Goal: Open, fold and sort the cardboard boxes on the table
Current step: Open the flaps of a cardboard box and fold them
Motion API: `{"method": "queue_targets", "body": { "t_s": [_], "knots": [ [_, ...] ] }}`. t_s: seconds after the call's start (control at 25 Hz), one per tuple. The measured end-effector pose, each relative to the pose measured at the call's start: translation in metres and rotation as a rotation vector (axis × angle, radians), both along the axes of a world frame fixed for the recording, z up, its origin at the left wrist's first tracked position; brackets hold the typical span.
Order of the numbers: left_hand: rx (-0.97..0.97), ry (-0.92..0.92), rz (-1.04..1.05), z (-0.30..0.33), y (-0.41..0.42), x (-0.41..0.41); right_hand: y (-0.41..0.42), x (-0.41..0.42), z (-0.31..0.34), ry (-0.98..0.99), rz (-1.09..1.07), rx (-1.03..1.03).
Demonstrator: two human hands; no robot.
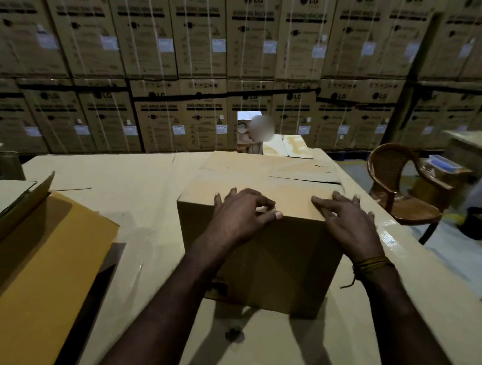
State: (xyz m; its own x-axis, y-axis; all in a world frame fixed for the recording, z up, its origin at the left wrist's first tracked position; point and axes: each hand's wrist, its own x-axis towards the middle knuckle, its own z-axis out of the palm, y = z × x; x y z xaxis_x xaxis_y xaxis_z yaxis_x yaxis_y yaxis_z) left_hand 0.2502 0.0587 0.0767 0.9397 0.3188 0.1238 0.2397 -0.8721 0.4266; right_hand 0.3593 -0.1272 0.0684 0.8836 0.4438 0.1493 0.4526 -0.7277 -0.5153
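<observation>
The closed cardboard box (260, 231) stands on the table (139, 187), at its right side. Both hands rest on its near top edge: left hand (241, 213) loosely curled, right hand (345, 218) spread flat, neither pinching. The opening step seems to begin; next the fingers must find the flap seam.

A pale surface (139, 173) carries a closed box (266, 253) at centre, an open box (43, 262) at left, and flattened cardboard (296, 147) at the far edge.
</observation>
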Motion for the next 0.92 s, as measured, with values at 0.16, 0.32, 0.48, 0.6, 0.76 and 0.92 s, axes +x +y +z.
{"method": "queue_targets", "body": {
  "t_s": [0.16,0.32,0.48,0.6,0.76,0.92],
  "knots": [
    [0.188,0.243,-0.106,-0.005,0.028,0.021,0.021,-0.001,0.009,0.017,0.082,-0.036],
    [0.155,0.297,-0.107,0.000,0.049,0.038,0.056,0.008,0.013,-0.063,0.173,-0.372],
    [0.196,0.307,-0.006,-0.002,0.062,0.052,0.084,0.023,0.015,-0.014,0.220,-0.468],
    [0.214,0.274,0.004,-0.006,0.061,0.054,0.088,0.031,0.022,0.085,0.284,-0.537],
    [0.247,0.212,0.018,-0.011,0.061,0.053,0.093,0.040,0.043,0.192,0.386,-0.635],
    [0.253,0.155,0.045,-0.013,0.062,0.052,0.105,0.030,0.060,0.214,0.389,-0.634]
  ]
}}
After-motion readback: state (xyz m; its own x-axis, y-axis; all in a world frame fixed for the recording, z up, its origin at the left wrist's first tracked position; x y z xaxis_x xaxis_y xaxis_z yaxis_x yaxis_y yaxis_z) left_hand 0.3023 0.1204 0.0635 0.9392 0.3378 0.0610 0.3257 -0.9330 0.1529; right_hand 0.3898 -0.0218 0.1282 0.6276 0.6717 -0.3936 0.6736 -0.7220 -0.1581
